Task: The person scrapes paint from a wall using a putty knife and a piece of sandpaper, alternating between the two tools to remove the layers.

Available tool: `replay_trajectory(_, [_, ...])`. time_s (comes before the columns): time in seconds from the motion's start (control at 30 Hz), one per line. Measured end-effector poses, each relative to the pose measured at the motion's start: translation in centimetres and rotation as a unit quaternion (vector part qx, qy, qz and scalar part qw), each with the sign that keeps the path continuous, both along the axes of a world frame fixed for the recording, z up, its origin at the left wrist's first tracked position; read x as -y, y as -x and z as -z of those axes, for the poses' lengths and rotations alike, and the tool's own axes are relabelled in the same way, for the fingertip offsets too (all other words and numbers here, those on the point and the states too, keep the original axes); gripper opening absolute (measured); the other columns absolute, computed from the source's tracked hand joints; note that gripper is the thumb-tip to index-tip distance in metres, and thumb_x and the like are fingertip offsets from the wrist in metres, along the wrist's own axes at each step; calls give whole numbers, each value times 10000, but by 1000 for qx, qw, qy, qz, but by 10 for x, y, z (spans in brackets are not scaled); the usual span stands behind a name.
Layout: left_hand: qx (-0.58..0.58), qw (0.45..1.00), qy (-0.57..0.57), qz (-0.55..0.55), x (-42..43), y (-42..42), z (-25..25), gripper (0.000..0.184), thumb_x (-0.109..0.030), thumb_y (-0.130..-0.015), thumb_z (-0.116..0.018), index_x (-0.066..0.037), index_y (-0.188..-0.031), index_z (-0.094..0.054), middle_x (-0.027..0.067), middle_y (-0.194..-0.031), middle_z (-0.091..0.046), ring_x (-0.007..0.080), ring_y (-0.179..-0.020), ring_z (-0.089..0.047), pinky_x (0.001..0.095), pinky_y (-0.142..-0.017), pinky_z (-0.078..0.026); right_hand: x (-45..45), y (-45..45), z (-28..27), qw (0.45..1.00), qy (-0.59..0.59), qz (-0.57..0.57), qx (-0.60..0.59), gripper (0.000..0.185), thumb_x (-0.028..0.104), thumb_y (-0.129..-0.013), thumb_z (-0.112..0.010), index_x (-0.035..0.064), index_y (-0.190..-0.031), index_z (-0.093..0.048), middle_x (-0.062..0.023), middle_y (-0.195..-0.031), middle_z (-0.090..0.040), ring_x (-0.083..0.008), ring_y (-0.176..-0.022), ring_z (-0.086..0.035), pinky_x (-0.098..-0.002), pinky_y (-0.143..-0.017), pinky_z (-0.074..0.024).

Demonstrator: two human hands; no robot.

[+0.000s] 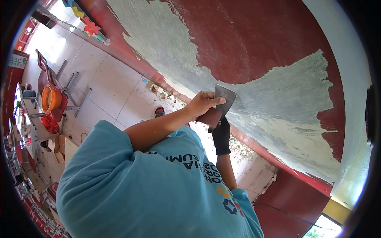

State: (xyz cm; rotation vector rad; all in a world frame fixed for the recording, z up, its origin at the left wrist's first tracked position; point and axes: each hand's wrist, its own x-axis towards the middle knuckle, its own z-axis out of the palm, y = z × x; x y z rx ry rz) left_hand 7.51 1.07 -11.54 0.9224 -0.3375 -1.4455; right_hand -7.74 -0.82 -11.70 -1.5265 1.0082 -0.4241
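Two hands meet at a grey metal scraper blade (pixel 226 98) — before a red wall (pixel 246 43) half covered in grey filler (pixel 287 89).
We see the bare left hand (pixel 204 105) closed on the blade, thumb pressed flat on its face and fingers folded behind; a reddish-brown flat piece (pixel 210 117) sits just below that hand. The right hand (pixel 221 137), in a black knit glove, is raised right beside the blade's lower end — we cannot tell how far its fingers are curled or what they grip. The blade is in front of the filler, and we cannot tell whether it touches it. Below, crumbled debris (pixel 158 90) lies along the wall's foot on pale floor tiles (pixel 115 79), near a sandalled foot (pixel 159 112). Farther left, we find an orange bucket (pixel 49 99) on a red chair (pixel 61 104).
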Motion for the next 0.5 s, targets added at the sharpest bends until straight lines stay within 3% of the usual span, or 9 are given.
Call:
replay_trajectory(0.1, [-35,999,6,18,-7,-1,-7,219,-231,-810,-664,-15,-844,-653,20,-737,-627,55,-630,-555,205,-555,-455,-14,19,7,996,-88,0,-3,218,148,-845,-529,20,-1022,-534,-30,-676,-558,-110,-555,-535,-239,-494,-425])
replay_trajectory(0.17, [17,1000,3,2,-6,-1,-12,172,-219,-827,-639,-47,-833,-650,-7,-727,-615,40,-608,-557,206,-515,-457,-11,16,9,990,-141,10,18,215,131,-841,-530,18,-1024,-539,-35,-694,-571,-121,-582,-548,-251,-523,-435])
replay_trajectory(0.23, [63,998,6,-3,-6,-8,-25,183,-230,-825,-639,-49,-849,-652,2,-742,-622,48,-609,-565,205,-523,-465,-7,-3,-4,987,161,-15,-18,195,95,-824,-542,5,-997,-549,-62,-758,-604,-157,-661,-572,-281,-606,-448])
replay_trajectory(0.27, [39,999,16,-4,-5,-12,-28,196,-241,-824,-642,-49,-864,-653,3,-748,-624,46,-612,-560,204,-533,-464,-4,-8,-24,985,167,-6,-41,132,31,-768,-568,-21,-886,-537,-96,-742,-591,-177,-699,-559,-311,-650,-437])
replay_trajectory(0.37, [-11,1000,13,-5,-6,-4,-24,243,-243,-808,-663,-7,-861,-650,18,-750,-620,50,-660,-547,203,-578,-448,-7,0,-11,990,135,-19,-36,204,51,-764,-579,-26,-947,-534,-162,-847,-614,-236,-767,-592,-331,-674,-444])
replay_trajectory(0.43, [123,991,-33,-39,-6,9,-8,222,-233,-805,-665,-14,-832,-643,25,-723,-615,52,-590,-543,215,-517,-448,-12,10,7,977,185,-19,-102,216,63,-761,-581,-20,-953,-528,-174,-871,-612,-271,-783,-593,-340,-681,-444])
replay_trajectory(0.47, [125,991,-36,-37,-6,9,-3,219,-201,-824,-637,-17,-943,-638,36,-781,-637,74,-627,-585,212,-540,-488,-14,12,10,982,158,-3,-100,230,69,-761,-580,-13,-970,-531,-170,-867,-609,-295,-807,-592,-345,-700,-446])
replay_trajectory(0.5, [127,990,-37,-40,-3,-2,-11,219,-201,-824,-637,-17,-943,-638,36,-781,-637,74,-627,-585,212,-540,-488,-7,3,2,983,158,-5,-97,230,69,-761,-580,-13,-970,-531,-170,-867,-609,-295,-807,-592,-345,-700,-446])
